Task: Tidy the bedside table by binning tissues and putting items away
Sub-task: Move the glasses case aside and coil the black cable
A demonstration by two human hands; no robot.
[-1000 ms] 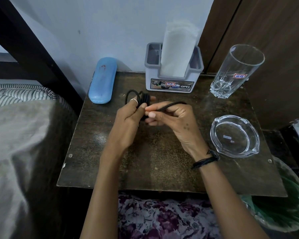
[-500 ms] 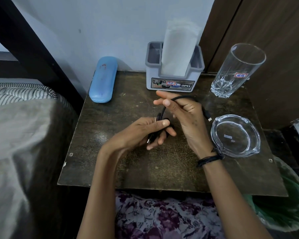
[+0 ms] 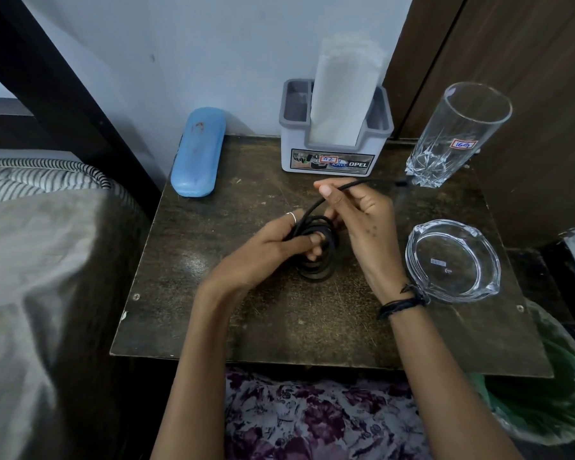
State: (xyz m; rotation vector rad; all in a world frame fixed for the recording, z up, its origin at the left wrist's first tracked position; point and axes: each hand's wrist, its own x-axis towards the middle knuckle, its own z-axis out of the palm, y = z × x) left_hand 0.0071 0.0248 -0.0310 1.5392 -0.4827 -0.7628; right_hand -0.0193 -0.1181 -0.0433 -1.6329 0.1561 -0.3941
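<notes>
A black cable [image 3: 322,260] is wound into several loops over the middle of the dark bedside table [image 3: 279,327]. My left hand [image 3: 266,254] grips the coil, fingers through its loops. My right hand [image 3: 359,224] pinches the cable's free end, which runs up and right toward the glass, with its plug near the glass base. A grey tissue holder [image 3: 332,154] with white tissues [image 3: 342,94] stands at the back of the table.
A blue glasses case [image 3: 198,152] lies at the back left by the wall. A tall empty glass [image 3: 452,137] stands at the back right, a glass ashtray [image 3: 452,260] in front of it. A green-lined bin [image 3: 545,400] sits low right. The bed [image 3: 40,260] borders the left.
The left hand lifted the coil back up so its loops show. The right hand drew the free end out to the right, then brought it over the coil.
</notes>
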